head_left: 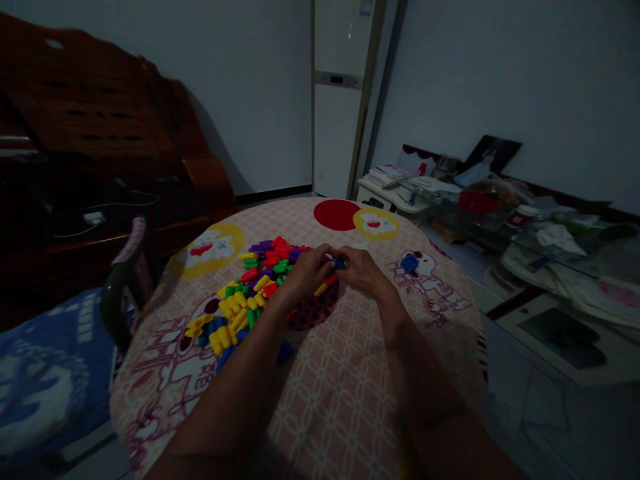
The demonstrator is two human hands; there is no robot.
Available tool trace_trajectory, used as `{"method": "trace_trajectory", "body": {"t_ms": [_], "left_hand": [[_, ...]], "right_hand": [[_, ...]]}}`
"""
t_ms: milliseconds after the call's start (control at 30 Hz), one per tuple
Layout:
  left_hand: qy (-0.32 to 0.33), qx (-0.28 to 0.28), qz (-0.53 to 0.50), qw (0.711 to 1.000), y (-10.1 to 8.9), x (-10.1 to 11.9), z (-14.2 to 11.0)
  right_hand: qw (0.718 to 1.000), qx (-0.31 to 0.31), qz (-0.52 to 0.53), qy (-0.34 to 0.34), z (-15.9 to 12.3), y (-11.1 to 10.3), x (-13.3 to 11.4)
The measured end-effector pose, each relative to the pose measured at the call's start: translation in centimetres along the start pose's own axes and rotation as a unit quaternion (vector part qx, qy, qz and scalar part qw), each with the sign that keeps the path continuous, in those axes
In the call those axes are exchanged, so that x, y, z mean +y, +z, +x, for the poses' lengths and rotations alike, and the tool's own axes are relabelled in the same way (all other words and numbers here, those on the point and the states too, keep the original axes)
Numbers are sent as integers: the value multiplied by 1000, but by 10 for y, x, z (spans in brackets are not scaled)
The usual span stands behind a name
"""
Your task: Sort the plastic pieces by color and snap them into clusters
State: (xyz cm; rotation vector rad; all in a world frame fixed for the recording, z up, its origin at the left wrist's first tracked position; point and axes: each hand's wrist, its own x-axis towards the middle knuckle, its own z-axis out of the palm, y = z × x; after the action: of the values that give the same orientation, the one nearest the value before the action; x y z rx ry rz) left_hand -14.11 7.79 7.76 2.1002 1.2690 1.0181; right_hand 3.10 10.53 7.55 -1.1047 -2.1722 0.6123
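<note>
My left hand (309, 269) and my right hand (362, 270) meet over the middle of a round table (350, 400). Both are closed in a pinch on a small blue toy piece (339, 263) held between them. A yellow and red peg (325, 286) shows just under my left hand. Left of my hands lies a pile of plastic pegs (245, 293) in yellow, green, red, purple and blue. A dark red round patch (314, 312) lies below my hands.
A single blue block (409, 263) lies on the cloth right of my hands. A dark wooden sofa (100, 147) stands at the left, a white fridge (340, 93) behind. Papers and clutter (500, 200) cover a low surface at the right.
</note>
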Motion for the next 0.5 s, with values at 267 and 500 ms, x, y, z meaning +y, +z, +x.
{"method": "trace_trajectory", "body": {"t_ms": [267, 500], "left_hand": [[-24, 22, -104, 994, -18, -15, -2], [-68, 75, -108, 989, -46, -26, -8]], "right_hand": [[959, 246, 88, 111, -21, -74, 65], [861, 384, -80, 323, -61, -107, 131]]}}
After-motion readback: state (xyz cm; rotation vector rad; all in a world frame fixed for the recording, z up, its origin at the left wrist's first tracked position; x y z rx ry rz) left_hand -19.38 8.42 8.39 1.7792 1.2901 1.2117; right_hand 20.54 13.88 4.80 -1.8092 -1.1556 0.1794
